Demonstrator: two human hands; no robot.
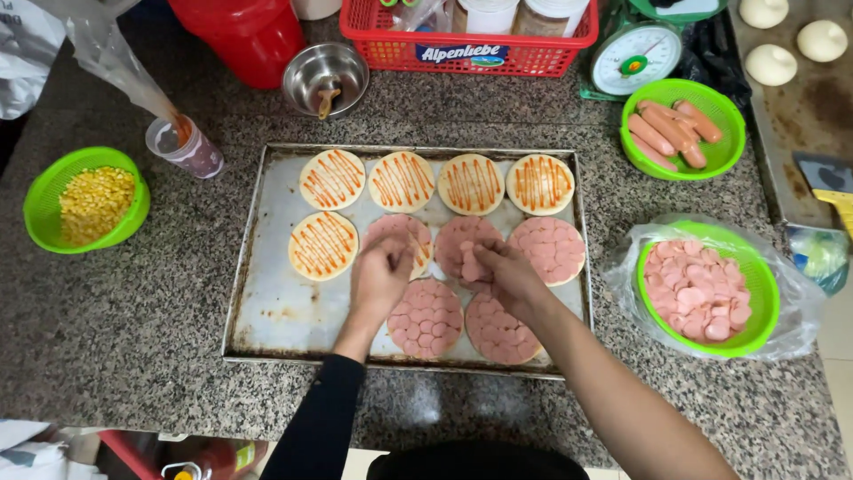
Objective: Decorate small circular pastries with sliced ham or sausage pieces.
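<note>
While both forearms reach in from the near edge, the left hand [380,277] in a black sleeve hovers fingers-down over a half-covered mini pizza base [397,233] in the tray's middle row, fingertips pinched on a pink sausage slice; the right hand [508,276] sits just right of it, fingers curled on slices over the neighbouring base [462,244]. Metal baking tray [267,302] lies on the speckled granite counter [133,338]. Nearest row: two bases [426,318] fully covered in sausage rounds. Middle row: one sauced base at left [322,244], then the two being worked, then a covered one at right [551,249]. Far row: four bases [402,181] with orange sauce stripes only. Right of tray, near: green bowl of sliced sausage [702,289] in a plastic bag; farther right, green bowl of whole sausages [680,131]. Left: green bowl of corn [89,200], cup with piping bag [185,147]. Far: small steel bowl [325,78], red basket [466,40], kitchen scale [635,55], dough balls [771,62].
</note>
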